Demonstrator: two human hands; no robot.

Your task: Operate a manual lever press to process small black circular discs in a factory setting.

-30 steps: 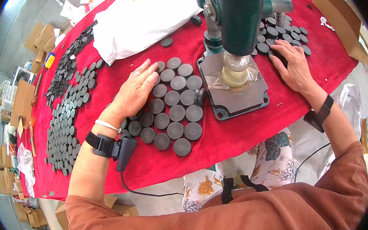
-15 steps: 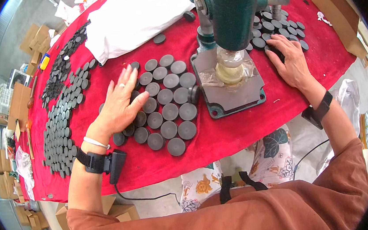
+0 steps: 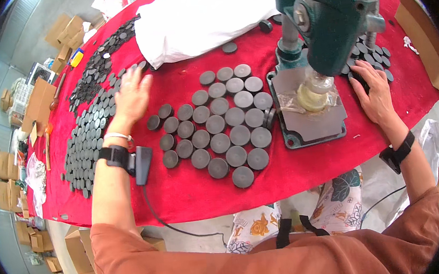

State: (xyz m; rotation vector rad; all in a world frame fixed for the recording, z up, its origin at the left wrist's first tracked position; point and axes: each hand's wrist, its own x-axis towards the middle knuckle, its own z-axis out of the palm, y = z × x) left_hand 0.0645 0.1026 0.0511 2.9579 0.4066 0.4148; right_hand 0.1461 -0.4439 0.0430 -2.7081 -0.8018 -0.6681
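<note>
My left hand (image 3: 132, 95) hovers with fingers stretched at the far end of a dense spread of grey-black discs (image 3: 92, 141). It looks empty, though its fingertips are a little blurred. To its right lies a loose group of thicker black round discs (image 3: 219, 126), flat on the red cloth. Beyond these stands a green bench press (image 3: 333, 25), with a cream-coloured round die (image 3: 312, 96) under its ram. My right hand (image 3: 375, 93) is on the press's right side, thumb and fingers curled around a dark disc, mostly hidden, beside more black discs (image 3: 378, 57).
A white sack (image 3: 203, 19) lies across the far part of the red cloth (image 3: 193, 195). Smaller dark pieces (image 3: 91, 91) are heaped far left, near a wooden-handled tool (image 3: 48, 148). A cardboard flap (image 3: 421, 38) rises at the right edge. Cables hang from both wrist straps.
My left hand has moved off the left side of the thick discs, further left and away, uncovering several. My right hand stays by the right-hand discs. The whole view has shifted leftward.
</note>
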